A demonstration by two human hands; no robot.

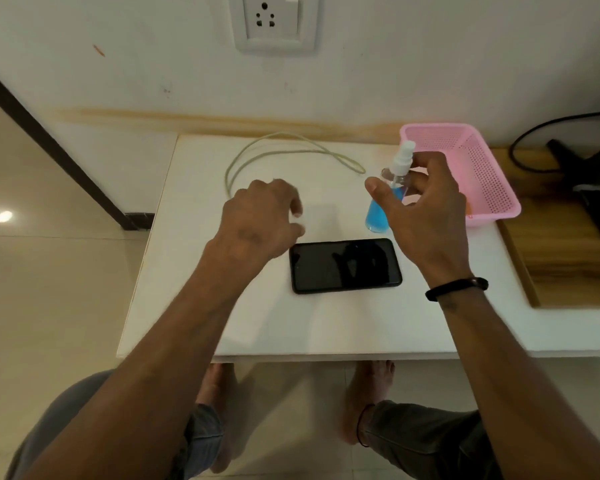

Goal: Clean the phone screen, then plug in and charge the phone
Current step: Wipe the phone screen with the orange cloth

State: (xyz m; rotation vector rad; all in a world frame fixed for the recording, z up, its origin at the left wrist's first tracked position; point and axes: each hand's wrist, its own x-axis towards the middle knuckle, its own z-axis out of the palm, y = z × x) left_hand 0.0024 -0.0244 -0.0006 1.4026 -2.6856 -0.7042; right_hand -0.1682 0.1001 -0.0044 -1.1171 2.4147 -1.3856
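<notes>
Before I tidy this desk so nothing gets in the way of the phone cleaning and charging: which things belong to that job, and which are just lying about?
Belongs to the job:
- phone
- spray bottle of blue liquid, right hand open around it
- white cable
- wall socket
- something pale under the left hand, too hidden to name

Just lying about:
- pink basket
- black stand and its black cord

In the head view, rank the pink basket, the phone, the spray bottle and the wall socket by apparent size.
1. Pink basket, largest.
2. Phone.
3. Wall socket; close to the phone in apparent area and farther from the camera, so these two are unsure.
4. Spray bottle, smallest, partly hidden by the right hand.
</notes>
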